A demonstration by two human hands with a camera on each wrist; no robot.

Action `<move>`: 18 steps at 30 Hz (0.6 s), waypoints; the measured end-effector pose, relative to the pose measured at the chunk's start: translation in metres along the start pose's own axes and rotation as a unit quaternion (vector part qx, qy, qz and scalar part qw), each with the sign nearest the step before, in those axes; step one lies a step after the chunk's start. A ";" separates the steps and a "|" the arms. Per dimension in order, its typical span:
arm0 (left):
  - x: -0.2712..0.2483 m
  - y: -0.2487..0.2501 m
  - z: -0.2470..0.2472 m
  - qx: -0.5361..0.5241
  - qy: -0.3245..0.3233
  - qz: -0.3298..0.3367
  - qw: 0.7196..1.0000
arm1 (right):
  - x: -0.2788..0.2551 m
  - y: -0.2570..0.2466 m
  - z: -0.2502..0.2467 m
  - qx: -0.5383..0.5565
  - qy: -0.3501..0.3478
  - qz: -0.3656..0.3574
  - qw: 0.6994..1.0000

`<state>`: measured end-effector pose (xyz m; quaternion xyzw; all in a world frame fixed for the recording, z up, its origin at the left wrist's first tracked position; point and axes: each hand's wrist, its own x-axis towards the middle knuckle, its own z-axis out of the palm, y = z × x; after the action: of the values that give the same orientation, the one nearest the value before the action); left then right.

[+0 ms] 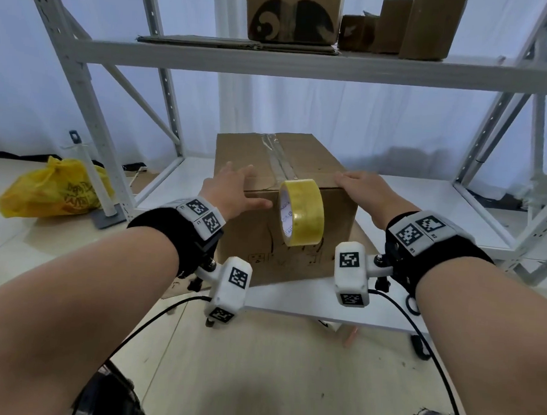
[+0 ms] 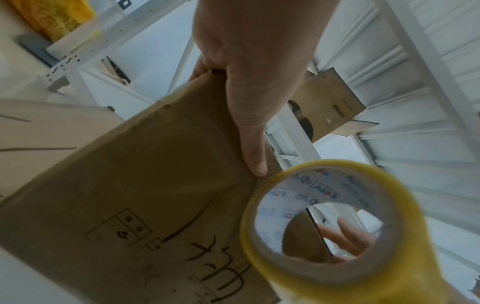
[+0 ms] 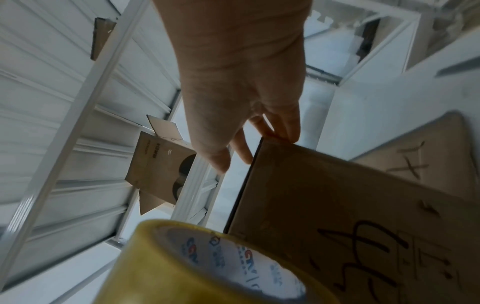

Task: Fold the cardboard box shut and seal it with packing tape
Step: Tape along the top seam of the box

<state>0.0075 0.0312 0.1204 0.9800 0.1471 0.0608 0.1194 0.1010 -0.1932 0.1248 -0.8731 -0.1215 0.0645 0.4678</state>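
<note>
Both hands lay flat on the closed brown cardboard box (image 1: 284, 207), taped along its top seam.
The box stood on the low white shelf (image 1: 423, 195). The left hand (image 1: 235, 190) and the right hand (image 1: 364, 189) pressed its near top edge with relaxed fingers, gripping nothing; the yellow roll of packing tape (image 1: 301, 211) hung against the front face between them.

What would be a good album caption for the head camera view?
Both hands, left hand and right hand, press the taped cardboard box top while the yellow tape roll hangs at its front edge.
</note>
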 end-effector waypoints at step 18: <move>0.025 0.016 -0.001 0.062 -0.101 0.230 0.966 | 0.013 0.006 0.021 -0.251 0.014 0.005 0.968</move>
<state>0.0358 0.0243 0.1274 0.9940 -0.0914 -0.0217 0.0554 0.1098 -0.1758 0.1082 -0.9639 -0.1229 0.0221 0.2352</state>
